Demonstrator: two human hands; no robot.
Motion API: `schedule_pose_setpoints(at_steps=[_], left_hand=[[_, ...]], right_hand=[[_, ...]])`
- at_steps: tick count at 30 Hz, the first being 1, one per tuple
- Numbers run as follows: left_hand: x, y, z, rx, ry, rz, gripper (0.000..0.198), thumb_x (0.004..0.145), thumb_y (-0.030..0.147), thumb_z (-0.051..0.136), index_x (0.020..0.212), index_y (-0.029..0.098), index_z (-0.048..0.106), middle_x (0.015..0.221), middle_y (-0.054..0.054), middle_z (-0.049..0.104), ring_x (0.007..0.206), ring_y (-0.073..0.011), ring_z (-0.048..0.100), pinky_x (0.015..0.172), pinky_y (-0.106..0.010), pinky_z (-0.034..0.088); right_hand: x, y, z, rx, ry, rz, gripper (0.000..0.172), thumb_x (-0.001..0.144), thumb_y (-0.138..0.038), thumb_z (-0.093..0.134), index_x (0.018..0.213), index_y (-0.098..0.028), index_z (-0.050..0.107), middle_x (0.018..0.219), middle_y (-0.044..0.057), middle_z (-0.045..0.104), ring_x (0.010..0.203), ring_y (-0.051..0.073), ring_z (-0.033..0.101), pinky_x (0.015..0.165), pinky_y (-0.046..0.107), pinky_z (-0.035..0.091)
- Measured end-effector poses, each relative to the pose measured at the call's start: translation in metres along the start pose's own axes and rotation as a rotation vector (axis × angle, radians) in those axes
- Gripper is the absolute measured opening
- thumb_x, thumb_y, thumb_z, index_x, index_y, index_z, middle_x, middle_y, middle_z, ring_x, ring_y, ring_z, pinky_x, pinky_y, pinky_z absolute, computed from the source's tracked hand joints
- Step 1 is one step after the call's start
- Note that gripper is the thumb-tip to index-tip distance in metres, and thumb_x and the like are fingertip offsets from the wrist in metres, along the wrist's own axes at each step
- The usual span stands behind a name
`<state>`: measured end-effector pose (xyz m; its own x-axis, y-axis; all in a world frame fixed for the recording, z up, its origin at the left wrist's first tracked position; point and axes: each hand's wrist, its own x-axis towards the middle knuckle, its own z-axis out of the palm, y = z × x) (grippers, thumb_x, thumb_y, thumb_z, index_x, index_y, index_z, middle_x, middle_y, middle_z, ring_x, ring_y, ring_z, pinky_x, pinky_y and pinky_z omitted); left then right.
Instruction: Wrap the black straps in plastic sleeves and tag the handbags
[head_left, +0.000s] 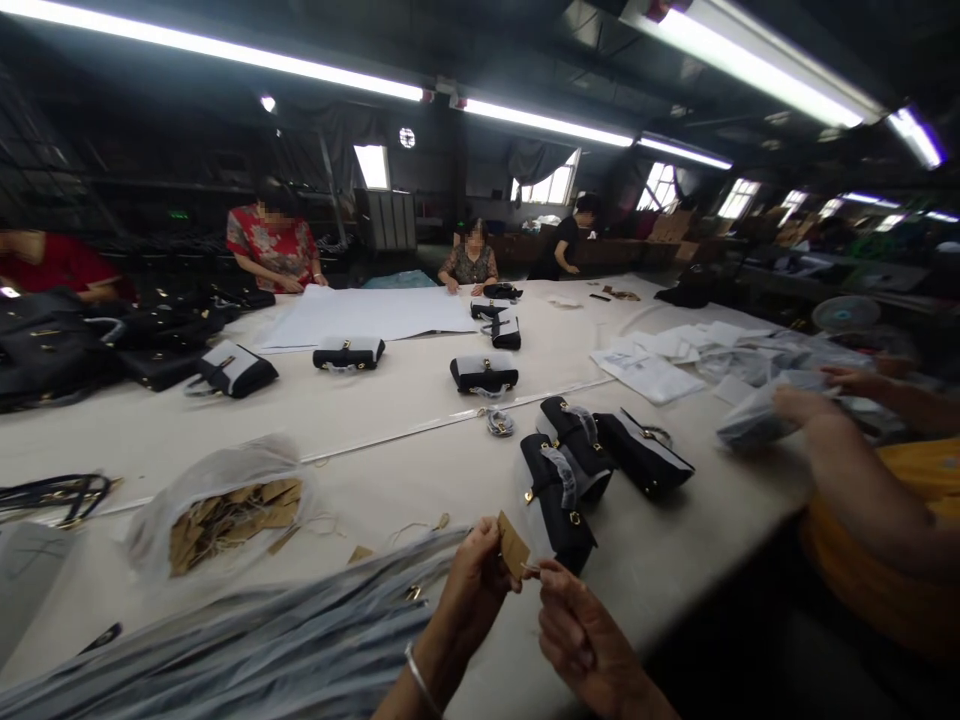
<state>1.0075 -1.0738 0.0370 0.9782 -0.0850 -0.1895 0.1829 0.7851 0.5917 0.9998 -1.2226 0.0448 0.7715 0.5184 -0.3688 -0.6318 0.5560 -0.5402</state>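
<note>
My left hand [480, 570], with a bangle on its wrist, pinches a small brown card tag [514, 546] over the near edge of the table. Close on its right, my right hand [574, 620] has its fingers closed on the pale string [531, 569] at the tag's lower corner. Just beyond my hands lie black handbags [559, 490] with wrapped handles. A clear plastic bag [225, 475] full of brown tags sits to the left. Long grey wrapped strips [300, 620] lie in front of it, beside my left forearm.
Black and white handbags [484, 375] stand farther across the white table [405, 420]. A dark pile of bags [60, 345] is at far left. At right, a person in yellow [885, 500] handles a plastic-wrapped item near plastic sheets [649, 370]. Several people stand or sit beyond.
</note>
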Motion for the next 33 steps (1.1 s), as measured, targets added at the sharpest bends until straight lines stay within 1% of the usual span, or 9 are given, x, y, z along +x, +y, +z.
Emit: schedule_pose_setpoints(at_steps=[3, 6, 12, 19, 23, 26, 28, 30, 33], left_hand=[[-0.002, -0.001, 0.002, 0.026, -0.039, 0.009, 0.040, 0.076, 0.044, 0.077, 0.093, 0.017, 0.054, 0.067, 0.002, 0.060, 0.051, -0.0108, 0.058, 0.043, -0.018, 0.040], [-0.006, 0.003, 0.002, 0.102, -0.097, 0.043, 0.047, 0.069, 0.040, 0.082, 0.102, 0.018, 0.057, 0.066, 0.003, 0.060, 0.052, -0.0110, 0.056, 0.051, -0.021, 0.043], [-0.012, 0.016, 0.009, 0.421, -0.229, 0.068, 0.023, 0.073, 0.034, 0.079, 0.075, 0.014, 0.067, 0.071, -0.004, 0.062, 0.073, -0.0159, 0.057, 0.072, -0.026, 0.043], [-0.008, 0.004, 0.030, 0.401, -0.255, 0.083, 0.017, 0.078, 0.030, 0.076, 0.076, 0.015, 0.067, 0.078, -0.005, 0.064, 0.075, -0.0167, 0.059, 0.071, -0.027, 0.044], [-0.007, -0.011, 0.039, 0.303, -0.247, 0.015, 0.015, 0.078, 0.024, 0.073, 0.075, 0.014, 0.063, 0.076, -0.008, 0.066, 0.069, -0.0186, 0.062, 0.065, -0.028, 0.046], [-0.002, -0.019, 0.038, 0.139, -0.310, 0.051, 0.021, 0.076, 0.028, 0.074, 0.073, 0.015, 0.057, 0.072, -0.005, 0.061, 0.075, -0.0212, 0.065, 0.067, -0.030, 0.049], [0.001, -0.020, 0.034, 0.024, -0.334, 0.077, 0.025, 0.078, 0.032, 0.073, 0.074, 0.016, 0.054, 0.072, -0.002, 0.056, 0.072, -0.0195, 0.065, 0.061, -0.026, 0.048], [0.004, -0.018, 0.030, -0.094, -0.275, 0.076, 0.024, 0.081, 0.031, 0.071, 0.076, 0.017, 0.052, 0.073, 0.001, 0.054, 0.063, -0.0127, 0.061, 0.053, -0.020, 0.042], [0.010, -0.019, 0.027, -0.218, -0.123, 0.049, 0.023, 0.080, 0.026, 0.073, 0.080, 0.018, 0.051, 0.074, 0.003, 0.053, 0.061, -0.0073, 0.058, 0.053, -0.015, 0.039]], right_hand=[[0.000, 0.000, 0.002, 0.084, -0.024, 0.057, 0.026, 0.065, -0.026, 0.089, 0.081, -0.019, 0.070, 0.039, -0.013, 0.034, 0.034, 0.000, 0.014, 0.035, 0.016, 0.014], [0.000, -0.005, 0.003, 0.113, -0.024, 0.107, 0.029, 0.061, -0.023, 0.089, 0.076, -0.020, 0.064, 0.041, -0.013, 0.035, 0.035, 0.001, 0.016, 0.038, 0.016, 0.014], [0.003, -0.023, 0.002, -0.059, 0.096, 0.109, 0.039, 0.055, -0.027, 0.084, 0.076, -0.020, 0.052, 0.059, -0.009, 0.048, 0.043, 0.003, 0.032, 0.041, 0.018, 0.013], [0.010, -0.043, -0.004, -0.358, 0.235, 0.015, 0.022, 0.061, -0.028, 0.067, 0.074, -0.019, 0.052, 0.059, -0.005, 0.051, 0.052, 0.007, 0.040, 0.045, 0.018, 0.019], [0.016, -0.056, -0.022, -0.289, 0.234, 0.018, 0.020, 0.063, -0.028, 0.069, 0.075, -0.019, 0.055, 0.059, -0.005, 0.052, 0.053, 0.009, 0.048, 0.045, 0.018, 0.024], [0.015, -0.075, -0.038, -0.155, 0.177, 0.106, 0.022, 0.065, -0.025, 0.075, 0.079, -0.019, 0.059, 0.073, -0.004, 0.061, 0.059, 0.010, 0.054, 0.044, 0.018, 0.028], [0.010, -0.089, -0.046, -0.039, 0.068, 0.194, 0.021, 0.067, -0.022, 0.078, 0.080, -0.019, 0.063, 0.083, -0.001, 0.068, 0.072, 0.014, 0.062, 0.050, 0.020, 0.038], [0.003, -0.103, -0.052, 0.083, -0.083, 0.248, 0.016, 0.070, -0.019, 0.078, 0.079, -0.018, 0.065, 0.091, 0.002, 0.071, 0.089, 0.018, 0.065, 0.065, 0.027, 0.050], [-0.004, -0.120, -0.053, 0.185, -0.253, 0.220, 0.008, 0.075, -0.021, 0.075, 0.078, -0.017, 0.068, 0.102, 0.004, 0.072, 0.108, 0.022, 0.062, 0.087, 0.035, 0.051]])
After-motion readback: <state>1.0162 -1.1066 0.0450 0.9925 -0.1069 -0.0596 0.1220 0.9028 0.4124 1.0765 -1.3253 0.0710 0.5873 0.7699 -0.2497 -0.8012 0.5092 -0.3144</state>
